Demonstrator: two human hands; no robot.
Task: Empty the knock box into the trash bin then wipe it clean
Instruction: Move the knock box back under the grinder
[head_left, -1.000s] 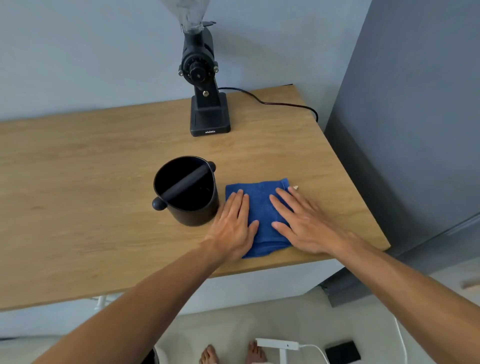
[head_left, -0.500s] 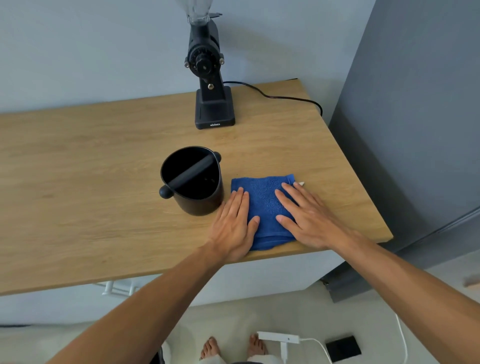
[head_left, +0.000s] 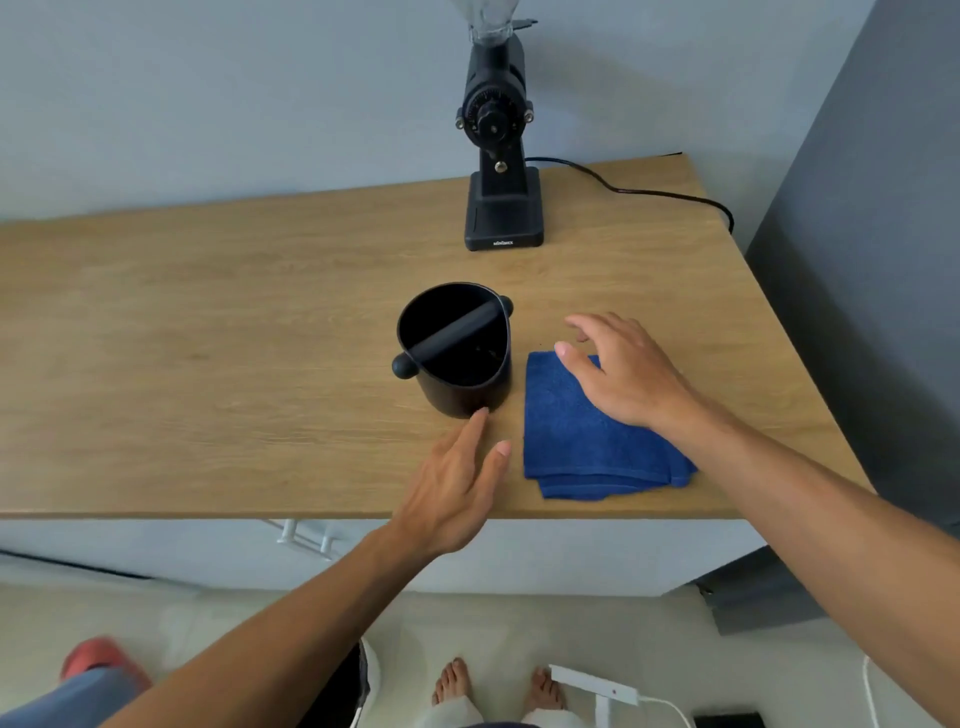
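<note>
A black knock box (head_left: 470, 387) with a black bar across its mouth stands upright on the wooden table (head_left: 208, 338). A folded blue cloth (head_left: 582, 447) lies just right of it near the front edge. My left hand (head_left: 457, 488) is open, palm down, in front of the box, its fingertips almost touching the box's base. My right hand (head_left: 623, 371) hovers open over the cloth's far corner, fingers spread toward the box. Neither hand holds anything. A dark rim with a white edge (head_left: 363, 680), perhaps the bin, peeks out below my left forearm.
A black coffee grinder (head_left: 501, 156) stands at the back of the table, its cable (head_left: 649, 192) trailing right. A grey cabinet (head_left: 857, 260) borders the table's right edge. On the floor are my bare feet (head_left: 452, 680) and a white power strip (head_left: 592, 686).
Both hands have lifted off the blue cloth. My left hand moved left toward the knock box's base, my right hand rose and shifted toward the box. The camera view dropped lower.
</note>
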